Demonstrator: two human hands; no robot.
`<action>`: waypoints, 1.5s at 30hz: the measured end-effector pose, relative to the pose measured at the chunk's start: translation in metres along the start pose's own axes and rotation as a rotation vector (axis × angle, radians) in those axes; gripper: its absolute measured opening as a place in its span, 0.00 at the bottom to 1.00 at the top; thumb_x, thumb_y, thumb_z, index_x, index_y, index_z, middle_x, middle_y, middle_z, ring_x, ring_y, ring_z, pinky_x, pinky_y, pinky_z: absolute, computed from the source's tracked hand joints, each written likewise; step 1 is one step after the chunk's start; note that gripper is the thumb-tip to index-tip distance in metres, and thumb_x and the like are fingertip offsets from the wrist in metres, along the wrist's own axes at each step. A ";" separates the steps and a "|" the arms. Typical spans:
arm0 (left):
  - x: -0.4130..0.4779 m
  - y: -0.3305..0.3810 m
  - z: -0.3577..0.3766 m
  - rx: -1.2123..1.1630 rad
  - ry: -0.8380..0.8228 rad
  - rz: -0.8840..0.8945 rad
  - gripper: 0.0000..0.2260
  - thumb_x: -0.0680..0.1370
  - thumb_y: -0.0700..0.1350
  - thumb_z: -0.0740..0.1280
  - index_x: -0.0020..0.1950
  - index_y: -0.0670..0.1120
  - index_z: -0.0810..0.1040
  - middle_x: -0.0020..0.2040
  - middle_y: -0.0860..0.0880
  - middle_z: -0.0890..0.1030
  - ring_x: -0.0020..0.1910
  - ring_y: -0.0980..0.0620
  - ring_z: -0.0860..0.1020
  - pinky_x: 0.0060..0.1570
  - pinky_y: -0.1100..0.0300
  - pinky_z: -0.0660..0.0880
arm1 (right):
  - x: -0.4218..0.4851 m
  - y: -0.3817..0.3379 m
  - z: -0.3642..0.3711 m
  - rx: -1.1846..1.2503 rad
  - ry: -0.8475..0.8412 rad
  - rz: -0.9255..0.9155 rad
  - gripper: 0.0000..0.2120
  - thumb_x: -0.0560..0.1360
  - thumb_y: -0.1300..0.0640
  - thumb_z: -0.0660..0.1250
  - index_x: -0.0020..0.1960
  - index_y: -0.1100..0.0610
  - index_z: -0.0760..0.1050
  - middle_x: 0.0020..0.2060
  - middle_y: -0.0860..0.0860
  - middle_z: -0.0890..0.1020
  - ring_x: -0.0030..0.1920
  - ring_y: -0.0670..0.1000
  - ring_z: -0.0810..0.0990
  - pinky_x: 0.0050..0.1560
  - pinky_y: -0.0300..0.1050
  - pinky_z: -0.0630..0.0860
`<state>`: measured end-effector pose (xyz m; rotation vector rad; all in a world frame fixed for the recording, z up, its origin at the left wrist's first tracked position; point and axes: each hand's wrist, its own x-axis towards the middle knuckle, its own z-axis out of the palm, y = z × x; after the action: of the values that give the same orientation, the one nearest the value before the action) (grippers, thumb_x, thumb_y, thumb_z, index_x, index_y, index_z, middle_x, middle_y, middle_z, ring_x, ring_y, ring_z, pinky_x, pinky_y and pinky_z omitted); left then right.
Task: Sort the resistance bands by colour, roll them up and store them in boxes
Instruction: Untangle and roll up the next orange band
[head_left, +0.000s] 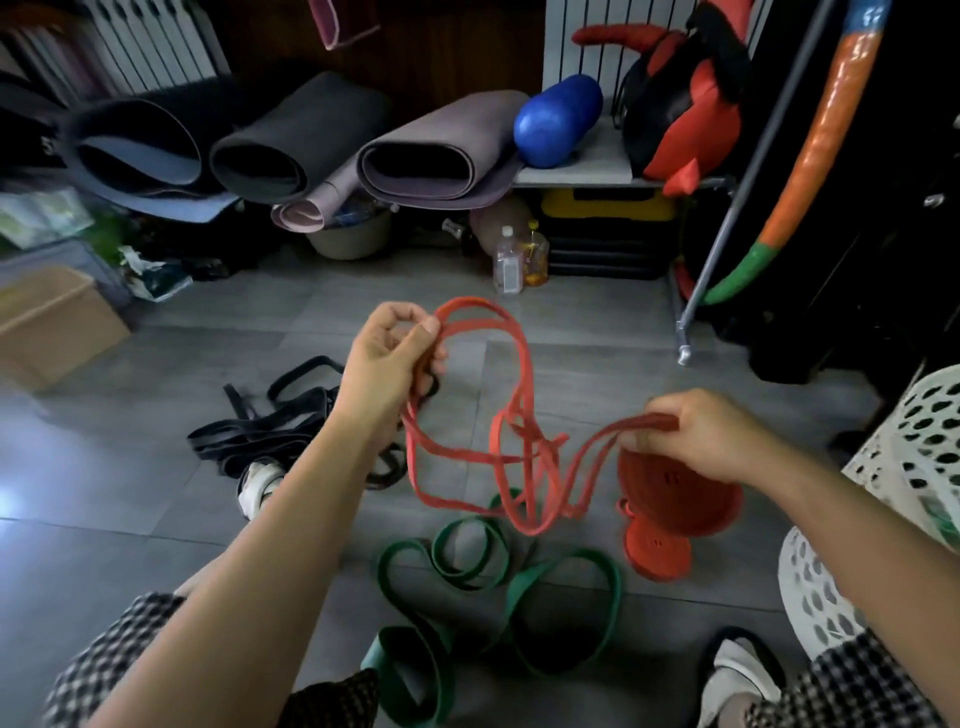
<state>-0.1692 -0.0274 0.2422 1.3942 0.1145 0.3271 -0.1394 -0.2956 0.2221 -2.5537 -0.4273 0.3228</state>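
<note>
Step in hand, as judged: separating the red bands before rolling. The left hand pinches one end of the loops; the right hand grips the other end. The hands are held apart, and the tangled red loops sag between them. Next move likely calls for freeing the knot. Green bands lie on the floor below the hands; black bands lie left of the left hand.

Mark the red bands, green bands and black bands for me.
red bands (530, 436): head view, tangled crossing at mid-span.
green bands (530, 579): head view, wide flat stretch of strap.
black bands (260, 428): head view, middle of the pile.
</note>
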 end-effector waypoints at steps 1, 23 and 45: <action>0.001 0.004 -0.003 -0.001 0.004 0.034 0.07 0.80 0.38 0.58 0.43 0.46 0.68 0.27 0.52 0.76 0.22 0.58 0.69 0.20 0.68 0.62 | 0.001 0.001 0.000 -0.013 0.009 0.011 0.14 0.70 0.47 0.70 0.30 0.49 0.71 0.28 0.45 0.74 0.34 0.48 0.74 0.32 0.34 0.65; 0.009 0.046 -0.073 -0.337 -0.208 0.019 0.08 0.78 0.44 0.54 0.48 0.42 0.70 0.54 0.46 0.81 0.17 0.59 0.61 0.15 0.72 0.59 | 0.006 0.019 -0.027 -0.173 0.170 0.277 0.14 0.72 0.46 0.68 0.48 0.57 0.80 0.50 0.60 0.81 0.53 0.60 0.77 0.48 0.47 0.71; 0.011 0.055 -0.033 0.002 -0.212 -0.010 0.11 0.79 0.36 0.53 0.60 0.38 0.68 0.54 0.41 0.81 0.17 0.60 0.60 0.15 0.70 0.56 | 0.011 0.016 -0.007 -0.206 0.212 0.202 0.13 0.73 0.45 0.67 0.42 0.55 0.77 0.49 0.61 0.81 0.53 0.61 0.77 0.47 0.47 0.71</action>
<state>-0.1767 0.0147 0.2917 1.4215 -0.0530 0.1697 -0.1230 -0.3076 0.2176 -2.8026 -0.1287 0.0795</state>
